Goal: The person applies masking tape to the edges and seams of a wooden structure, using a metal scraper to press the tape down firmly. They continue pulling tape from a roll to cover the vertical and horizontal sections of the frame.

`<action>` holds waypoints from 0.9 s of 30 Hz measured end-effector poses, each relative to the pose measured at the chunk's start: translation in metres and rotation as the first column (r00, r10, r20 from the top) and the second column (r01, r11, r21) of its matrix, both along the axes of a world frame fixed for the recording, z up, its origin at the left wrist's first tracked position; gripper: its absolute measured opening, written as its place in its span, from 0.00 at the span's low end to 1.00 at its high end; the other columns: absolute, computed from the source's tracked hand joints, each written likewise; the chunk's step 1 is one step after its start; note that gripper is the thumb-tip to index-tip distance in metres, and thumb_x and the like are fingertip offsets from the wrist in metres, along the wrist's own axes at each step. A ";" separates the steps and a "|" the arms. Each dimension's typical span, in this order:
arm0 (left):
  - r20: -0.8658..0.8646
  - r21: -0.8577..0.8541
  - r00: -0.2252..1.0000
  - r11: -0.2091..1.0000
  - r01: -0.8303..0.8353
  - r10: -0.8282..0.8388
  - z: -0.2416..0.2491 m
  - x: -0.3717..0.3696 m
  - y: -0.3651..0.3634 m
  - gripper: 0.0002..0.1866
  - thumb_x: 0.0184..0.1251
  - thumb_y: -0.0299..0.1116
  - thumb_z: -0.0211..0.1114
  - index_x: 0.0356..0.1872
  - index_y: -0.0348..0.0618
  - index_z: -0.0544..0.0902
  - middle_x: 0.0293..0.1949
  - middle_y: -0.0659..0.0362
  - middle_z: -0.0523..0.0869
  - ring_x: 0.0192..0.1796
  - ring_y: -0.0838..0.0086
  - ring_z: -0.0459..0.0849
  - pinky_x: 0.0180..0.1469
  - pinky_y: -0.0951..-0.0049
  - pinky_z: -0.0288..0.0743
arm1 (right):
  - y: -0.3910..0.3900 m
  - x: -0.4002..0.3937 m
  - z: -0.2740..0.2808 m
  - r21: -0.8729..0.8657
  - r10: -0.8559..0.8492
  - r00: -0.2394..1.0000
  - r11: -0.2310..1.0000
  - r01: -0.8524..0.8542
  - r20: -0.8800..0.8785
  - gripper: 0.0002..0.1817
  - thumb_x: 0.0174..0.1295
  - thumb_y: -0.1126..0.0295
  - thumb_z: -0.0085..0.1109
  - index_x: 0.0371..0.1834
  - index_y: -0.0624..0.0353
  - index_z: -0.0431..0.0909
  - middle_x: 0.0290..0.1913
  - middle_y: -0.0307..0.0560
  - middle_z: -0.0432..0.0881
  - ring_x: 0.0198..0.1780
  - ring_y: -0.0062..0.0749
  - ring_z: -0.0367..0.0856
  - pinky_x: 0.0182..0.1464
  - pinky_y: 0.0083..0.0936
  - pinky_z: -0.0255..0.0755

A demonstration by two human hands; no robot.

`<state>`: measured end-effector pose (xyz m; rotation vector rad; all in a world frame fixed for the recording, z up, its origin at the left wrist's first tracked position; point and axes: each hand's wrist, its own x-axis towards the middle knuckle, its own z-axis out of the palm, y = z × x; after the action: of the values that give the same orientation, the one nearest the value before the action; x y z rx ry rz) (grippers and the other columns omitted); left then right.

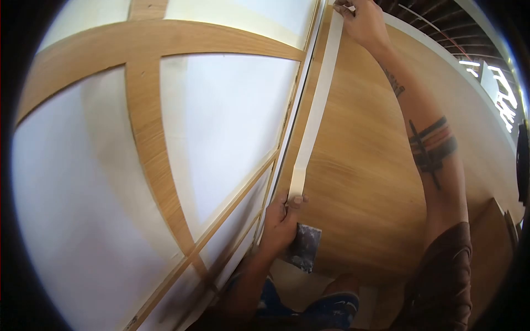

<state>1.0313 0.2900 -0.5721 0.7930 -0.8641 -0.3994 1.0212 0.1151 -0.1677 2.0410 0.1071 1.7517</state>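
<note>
A long pale strip of masking tape [319,105] runs along the edge of a wooden panel [370,149], beside a narrow gap. At the top, my right hand [361,22] is closed with its fingers pinched at the strip's far end. My left hand [280,223] pinches the lower end between thumb and fingers, where the tape looks yellower and bends slightly. A dark, square blade smeared with white, like a putty knife [305,247], sticks out beneath my left hand. Its handle is hidden, so how it is held does not show.
To the left stands a frame of wooden bars [149,127] with white panes [232,110] and pale bands along their borders. My legs in blue patterned shorts [334,309] are below. Ceiling beams and bright lights [499,94] show at the upper right.
</note>
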 end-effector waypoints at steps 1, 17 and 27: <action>-0.012 0.004 1.000 1.000 0.018 -0.018 0.005 0.004 -0.003 0.16 0.85 0.43 0.61 0.49 0.37 0.83 0.43 0.62 0.86 0.48 0.79 0.81 0.52 0.75 0.76 | -0.003 0.002 0.005 -0.006 -0.002 1.000 1.000 0.002 0.001 0.05 0.63 0.75 0.68 0.39 0.66 0.87 0.35 0.61 0.87 0.39 0.56 0.86 0.48 0.46 0.81; 0.065 -0.048 0.994 0.995 -0.086 0.089 0.023 0.014 0.001 0.17 0.84 0.42 0.62 0.48 0.33 0.83 0.41 0.59 0.88 0.48 0.78 0.83 0.58 0.73 0.76 | 0.014 0.012 0.012 0.117 -0.043 0.999 0.992 0.039 0.030 0.09 0.59 0.71 0.72 0.38 0.65 0.91 0.37 0.62 0.91 0.42 0.50 0.92 0.48 0.38 0.84; 0.099 -0.036 0.992 0.996 -0.079 0.082 0.029 0.033 -0.020 0.17 0.83 0.41 0.63 0.50 0.32 0.84 0.43 0.57 0.90 0.49 0.77 0.85 0.58 0.73 0.77 | -0.025 0.027 0.035 0.111 -0.168 0.986 0.980 0.165 0.014 0.14 0.66 0.61 0.67 0.46 0.57 0.92 0.39 0.58 0.91 0.44 0.54 0.91 0.55 0.41 0.82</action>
<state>1.0643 0.2700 -0.5435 0.8210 -0.9269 -0.2760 1.0485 0.0896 -0.1331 2.0404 -0.1669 1.7103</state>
